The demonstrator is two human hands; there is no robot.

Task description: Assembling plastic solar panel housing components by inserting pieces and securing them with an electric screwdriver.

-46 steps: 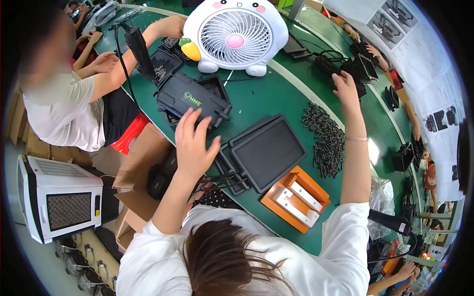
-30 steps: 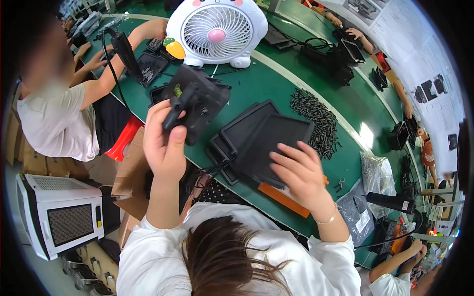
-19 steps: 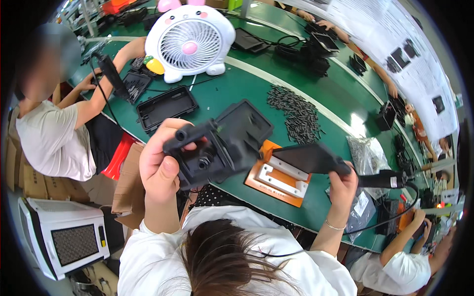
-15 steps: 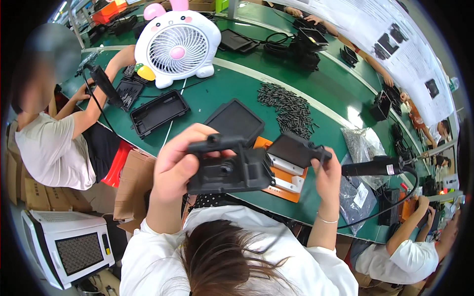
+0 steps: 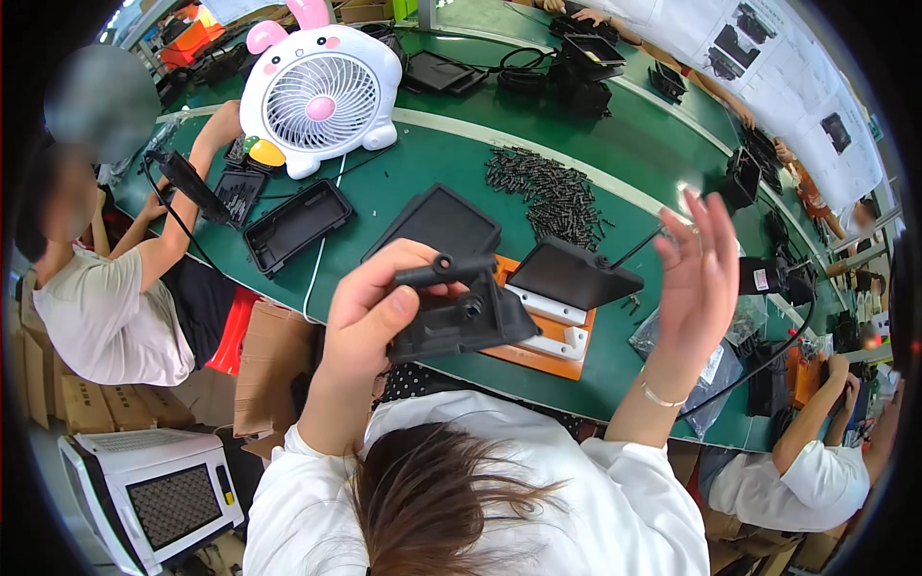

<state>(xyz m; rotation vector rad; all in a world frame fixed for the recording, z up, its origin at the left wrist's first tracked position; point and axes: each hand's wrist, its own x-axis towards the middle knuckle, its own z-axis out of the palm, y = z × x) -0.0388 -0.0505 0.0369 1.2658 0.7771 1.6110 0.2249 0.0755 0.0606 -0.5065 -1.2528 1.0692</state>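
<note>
My left hand (image 5: 370, 307) is closed around a black plastic housing (image 5: 461, 331), which has a bar along its top and a recessed inside; I hold it above the table's near edge. My right hand (image 5: 699, 274) is raised to the right with its fingers apart and nothing in it. Behind that hand is a black electric screwdriver (image 5: 764, 276), partly hidden. Between my hands, a flat black panel (image 5: 571, 274) rests tilted at an orange fixture (image 5: 538, 363) with white blocks. A thin dark rod shows beside my right fingers; I cannot tell what it belongs to.
A pile of black screws (image 5: 547, 197) lies beyond the fixture. Black flat covers (image 5: 437, 226) and an open black case (image 5: 298, 226) are to the left. A rabbit-shaped fan (image 5: 322, 101) stands at the back. Plastic bags (image 5: 711, 379) lie right. Co-workers sit on both sides.
My right hand has let go of the black panel's corner, opened and risen to the right. My left hand, still holding the housing, has shifted slightly right.
</note>
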